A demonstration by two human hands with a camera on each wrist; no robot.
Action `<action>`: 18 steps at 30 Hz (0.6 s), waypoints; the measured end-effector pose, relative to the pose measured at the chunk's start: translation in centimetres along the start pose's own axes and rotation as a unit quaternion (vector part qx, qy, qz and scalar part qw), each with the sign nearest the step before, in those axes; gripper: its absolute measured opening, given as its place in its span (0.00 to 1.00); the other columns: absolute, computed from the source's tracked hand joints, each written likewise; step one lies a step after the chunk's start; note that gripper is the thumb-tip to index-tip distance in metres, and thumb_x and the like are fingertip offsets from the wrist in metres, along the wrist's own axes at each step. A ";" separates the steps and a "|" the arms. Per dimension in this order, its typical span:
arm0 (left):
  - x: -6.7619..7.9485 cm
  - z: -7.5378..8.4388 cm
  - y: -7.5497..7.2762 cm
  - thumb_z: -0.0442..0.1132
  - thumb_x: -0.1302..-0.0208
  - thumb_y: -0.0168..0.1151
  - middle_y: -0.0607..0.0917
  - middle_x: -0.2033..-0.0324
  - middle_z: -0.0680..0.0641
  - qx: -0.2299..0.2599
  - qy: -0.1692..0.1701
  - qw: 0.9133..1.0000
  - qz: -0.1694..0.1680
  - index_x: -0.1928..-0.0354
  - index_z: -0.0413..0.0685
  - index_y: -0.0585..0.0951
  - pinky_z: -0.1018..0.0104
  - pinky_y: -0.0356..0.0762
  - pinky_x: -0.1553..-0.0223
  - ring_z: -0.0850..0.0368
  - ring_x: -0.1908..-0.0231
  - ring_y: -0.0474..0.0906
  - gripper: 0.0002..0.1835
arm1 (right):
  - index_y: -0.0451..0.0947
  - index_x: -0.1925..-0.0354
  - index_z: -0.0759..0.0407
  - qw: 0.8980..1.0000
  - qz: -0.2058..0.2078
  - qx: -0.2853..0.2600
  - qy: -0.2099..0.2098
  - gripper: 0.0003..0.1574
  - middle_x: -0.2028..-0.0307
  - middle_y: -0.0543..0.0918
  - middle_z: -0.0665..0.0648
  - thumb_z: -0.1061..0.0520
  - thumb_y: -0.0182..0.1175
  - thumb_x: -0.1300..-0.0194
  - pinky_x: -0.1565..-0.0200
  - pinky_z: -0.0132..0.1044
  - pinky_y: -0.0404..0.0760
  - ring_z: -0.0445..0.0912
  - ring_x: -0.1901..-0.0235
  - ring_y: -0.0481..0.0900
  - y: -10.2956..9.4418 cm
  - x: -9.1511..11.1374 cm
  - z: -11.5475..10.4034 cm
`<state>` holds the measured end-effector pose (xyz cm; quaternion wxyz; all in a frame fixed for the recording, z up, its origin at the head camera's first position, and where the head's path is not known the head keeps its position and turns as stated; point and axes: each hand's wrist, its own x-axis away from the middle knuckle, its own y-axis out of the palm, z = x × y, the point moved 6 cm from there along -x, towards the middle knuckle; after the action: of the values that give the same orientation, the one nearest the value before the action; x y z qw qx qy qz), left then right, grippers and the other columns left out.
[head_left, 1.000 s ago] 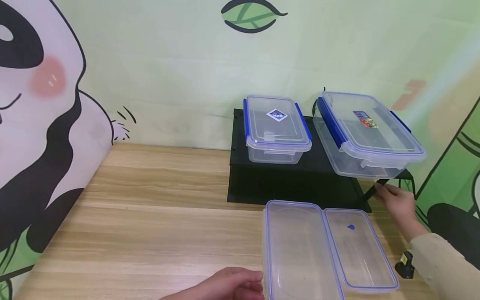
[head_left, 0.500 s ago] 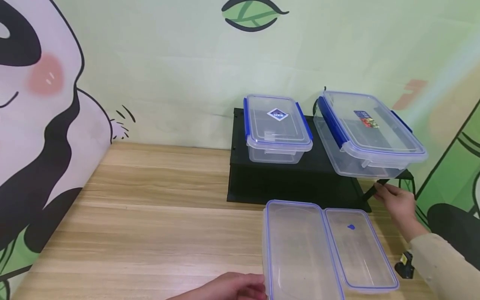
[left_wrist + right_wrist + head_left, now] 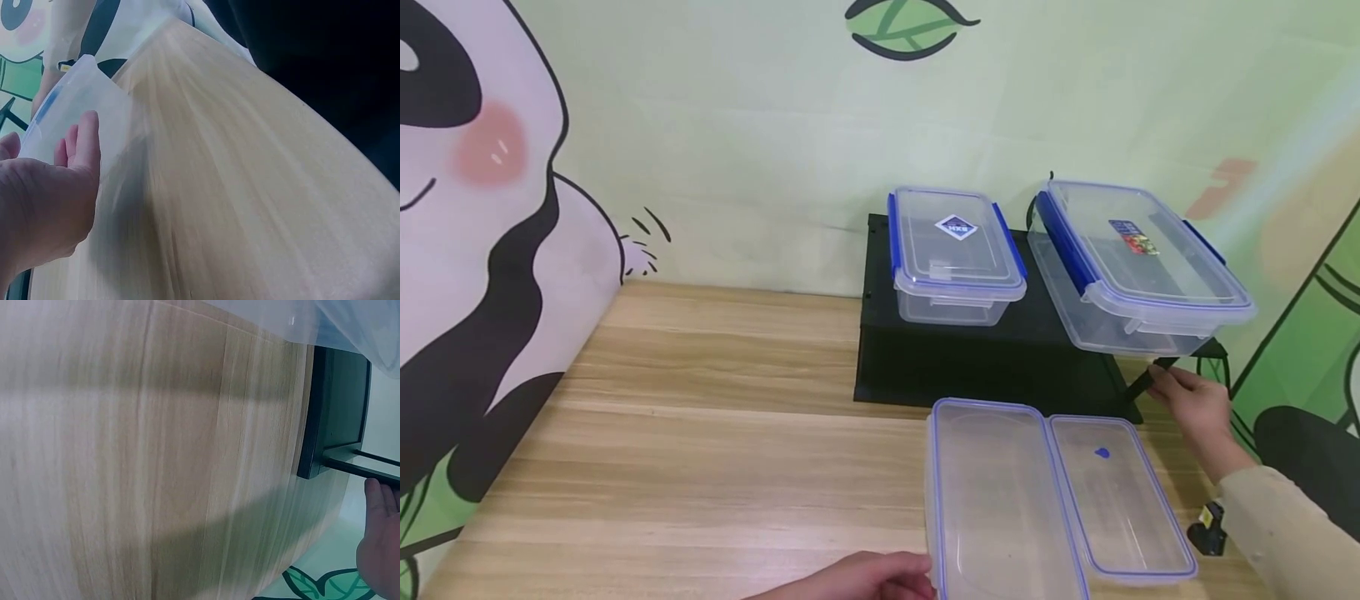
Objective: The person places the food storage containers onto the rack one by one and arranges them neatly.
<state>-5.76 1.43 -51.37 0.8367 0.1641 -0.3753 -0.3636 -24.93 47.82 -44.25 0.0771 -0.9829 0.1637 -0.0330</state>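
Near the bottom of the head view, my left hand (image 3: 880,577) touches the left side of a long clear plastic food box (image 3: 1000,500) with a blue-edged top. Its fingers lie fairly straight along the translucent box wall (image 3: 115,119) in the left wrist view. My right hand (image 3: 1198,412) holds the slanted bar at the right end of a black stand (image 3: 955,358) by the fingertips. In the right wrist view those fingers (image 3: 375,497) meet the dark bar, with the thumb hidden. Right of the long box lies a narrower blue-edged box (image 3: 1120,500).
On the stand sit a smaller lidded food box (image 3: 955,250) with blue clips and a larger one (image 3: 1142,250), which overhangs the stand's right end. A small black object (image 3: 1208,529) lies on the wooden table (image 3: 700,467) by the right sleeve (image 3: 1292,533). A panda-print backdrop (image 3: 737,150) stands behind.
My left hand has shifted slightly right and down along the long box's side. The right hand stays on the stand's bar, and the boxes keep their places.
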 end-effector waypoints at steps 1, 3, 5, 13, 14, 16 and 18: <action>-0.1 0.0 0.0 0.56 0.22 0.60 0.87 0.65 0.57 0.002 0.003 1.000 -0.002 0.55 0.50 0.88 0.79 0.82 0.57 0.69 0.64 0.82 0.18 | 0.64 0.31 0.81 1.000 0.000 -0.002 0.001 0.31 0.68 0.87 0.34 0.64 0.61 0.23 0.60 0.24 0.87 0.29 0.68 0.88 0.0 0.1 -0.1; -0.2 0.1 -0.1 0.55 0.23 0.62 0.88 0.63 0.55 0.003 0.007 1.000 -0.002 0.52 0.48 0.88 0.78 0.83 0.54 0.67 0.62 0.84 0.19 | 0.76 0.38 0.70 1.000 0.001 -0.014 0.001 0.19 0.69 0.88 0.35 0.64 0.62 0.23 0.60 0.24 0.87 0.30 0.68 0.89 0.1 0.2 -0.2; -0.2 0.2 -0.1 0.55 0.24 0.63 0.90 0.60 0.53 0.003 0.014 1.000 -0.005 0.48 0.45 0.88 0.75 0.84 0.51 0.66 0.60 0.85 0.21 | 0.85 0.49 0.57 1.000 0.000 -0.017 -0.001 0.09 0.69 0.88 0.36 0.65 0.62 0.23 0.61 0.24 0.87 0.30 0.68 0.89 0.1 0.3 -0.4; 0.2 1.1 0.4 0.51 0.23 0.64 0.92 0.58 0.50 0.009 0.039 0.999 0.003 0.45 0.42 0.88 0.71 0.86 0.49 0.64 0.57 0.89 0.20 | 0.85 0.49 0.56 1.000 0.008 -0.004 0.006 0.09 0.69 0.87 0.35 0.63 0.63 0.23 0.62 0.23 0.86 0.30 0.68 0.89 0.0 0.1 -0.1; 0.2 1.4 0.4 0.51 0.23 0.63 0.92 0.58 0.49 0.003 0.053 0.999 0.005 0.46 0.40 0.88 0.71 0.86 0.49 0.63 0.57 0.89 0.20 | 0.83 0.43 0.60 1.000 0.010 -0.002 0.007 0.13 0.69 0.87 0.34 0.63 0.63 0.23 0.62 0.23 0.86 0.30 0.68 0.89 -0.1 0.1 0.0; 0.2 1.7 0.4 0.49 0.22 0.63 0.93 0.58 0.48 0.001 0.068 0.998 0.013 0.47 0.40 0.88 0.69 0.87 0.49 0.62 0.57 0.90 0.18 | 0.74 0.35 0.70 1.000 0.012 0.010 0.006 0.24 0.69 0.87 0.34 0.62 0.63 0.23 0.61 0.23 0.86 0.30 0.68 0.88 -0.1 0.0 0.1; 0.1 2.0 0.2 0.46 0.22 0.63 0.93 0.59 0.47 -0.004 0.078 0.997 0.029 0.49 0.40 0.87 0.67 0.88 0.49 0.60 0.57 0.90 0.16 | 0.72 0.33 0.74 1.000 0.013 0.014 0.006 0.27 0.69 0.87 0.34 0.61 0.63 0.23 0.60 0.23 0.87 0.29 0.68 0.88 -0.1 -0.1 0.2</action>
<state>-7.07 1.47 -49.88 0.8741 0.1776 -0.3120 -0.3271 -24.98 47.99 -44.38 0.0901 -0.9794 0.1761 -0.0402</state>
